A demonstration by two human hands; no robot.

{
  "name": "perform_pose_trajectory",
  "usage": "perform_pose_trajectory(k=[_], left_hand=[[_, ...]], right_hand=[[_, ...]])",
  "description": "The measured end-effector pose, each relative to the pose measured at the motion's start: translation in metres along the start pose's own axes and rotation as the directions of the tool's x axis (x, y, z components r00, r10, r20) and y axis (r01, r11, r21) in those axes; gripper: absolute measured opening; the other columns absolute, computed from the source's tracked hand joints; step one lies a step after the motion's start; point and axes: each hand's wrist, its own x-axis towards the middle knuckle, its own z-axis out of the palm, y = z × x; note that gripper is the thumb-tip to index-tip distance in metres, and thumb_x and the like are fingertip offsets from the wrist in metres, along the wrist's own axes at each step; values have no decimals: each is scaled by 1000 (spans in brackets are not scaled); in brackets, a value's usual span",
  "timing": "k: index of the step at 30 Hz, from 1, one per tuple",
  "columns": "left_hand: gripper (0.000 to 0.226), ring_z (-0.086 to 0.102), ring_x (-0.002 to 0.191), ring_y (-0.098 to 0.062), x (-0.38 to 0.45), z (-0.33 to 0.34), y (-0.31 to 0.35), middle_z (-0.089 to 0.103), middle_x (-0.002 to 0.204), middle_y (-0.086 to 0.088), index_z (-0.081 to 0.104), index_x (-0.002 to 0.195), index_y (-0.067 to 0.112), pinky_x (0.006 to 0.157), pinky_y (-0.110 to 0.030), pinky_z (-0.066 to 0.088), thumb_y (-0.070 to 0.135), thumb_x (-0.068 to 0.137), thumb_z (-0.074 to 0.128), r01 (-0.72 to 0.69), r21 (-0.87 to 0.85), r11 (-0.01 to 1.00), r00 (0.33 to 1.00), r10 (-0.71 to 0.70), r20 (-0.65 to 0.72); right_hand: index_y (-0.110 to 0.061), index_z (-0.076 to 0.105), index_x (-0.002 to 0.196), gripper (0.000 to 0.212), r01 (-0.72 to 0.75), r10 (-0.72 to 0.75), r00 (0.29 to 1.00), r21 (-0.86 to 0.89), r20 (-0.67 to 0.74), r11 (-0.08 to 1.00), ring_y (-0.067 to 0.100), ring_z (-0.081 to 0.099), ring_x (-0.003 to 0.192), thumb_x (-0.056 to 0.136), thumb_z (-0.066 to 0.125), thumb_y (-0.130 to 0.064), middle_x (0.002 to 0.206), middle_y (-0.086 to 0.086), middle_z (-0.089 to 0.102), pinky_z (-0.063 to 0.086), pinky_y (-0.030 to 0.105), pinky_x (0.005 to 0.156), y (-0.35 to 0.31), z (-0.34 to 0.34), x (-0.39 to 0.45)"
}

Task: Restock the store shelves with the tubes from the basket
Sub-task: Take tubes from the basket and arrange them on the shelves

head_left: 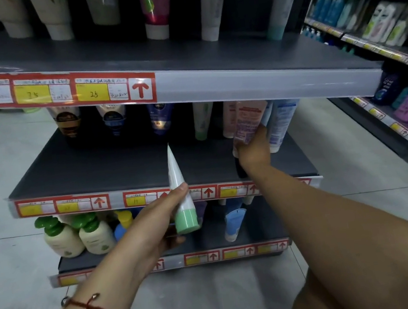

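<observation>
My left hand (163, 215) grips a white tube with a green cap (181, 192), cap down, in front of the middle shelf's edge. My right hand (251, 150) reaches onto the middle shelf (93, 171) and holds a pink tube (247, 120) upright, cap down, at the shelf's right side. A white-and-blue tube (279, 123) stands right next to it, and a pale pink tube (229, 118) and a green-capped tube (203, 121) stand to its left. The basket is not in view.
The top shelf (234, 50) holds several upright tubes and juts out over the middle shelf. Dark tubes (112, 119) line the middle shelf's back left. The bottom shelf carries pump bottles (76, 234) and a blue tube (233, 223). Another shelving unit (376, 20) of bottles runs along the right.
</observation>
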Motion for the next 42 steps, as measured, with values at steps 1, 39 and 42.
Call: perform_pose_trajectory(k=[1, 39, 42], left_hand=[[46, 71, 97, -29, 1, -1, 0, 76, 99, -7, 69, 111, 24, 96, -49, 54, 56, 78, 72, 2, 0, 1000, 1000, -2, -3], [22, 67, 88, -15, -15, -16, 2, 71, 92, -1, 65, 107, 30, 76, -31, 52, 30, 87, 72, -269, 520, 811, 923, 371, -102], [23, 64, 87, -12, -13, -24, -3, 68, 96, 0, 64, 111, 30, 73, -28, 52, 32, 89, 70, -244, 592, 768, 942, 333, -43]], right_hand=[[-8, 41, 135, 45, -20, 20, 1000, -1, 13, 1000, 28, 55, 114, 93, 56, -10, 127, 13, 56, 39, 27, 92, 0, 2, 1], [-9, 64, 113, 38, -189, 121, 874, 100, 472, 977, 23, 68, 94, 78, 79, -11, 107, 8, 70, 56, 36, 86, -73, 3, -75], [-9, 64, 116, 41, -101, 73, 946, 74, 316, 992, 22, 65, 95, 79, 78, -16, 107, 6, 69, 50, 29, 80, -60, 11, -51]])
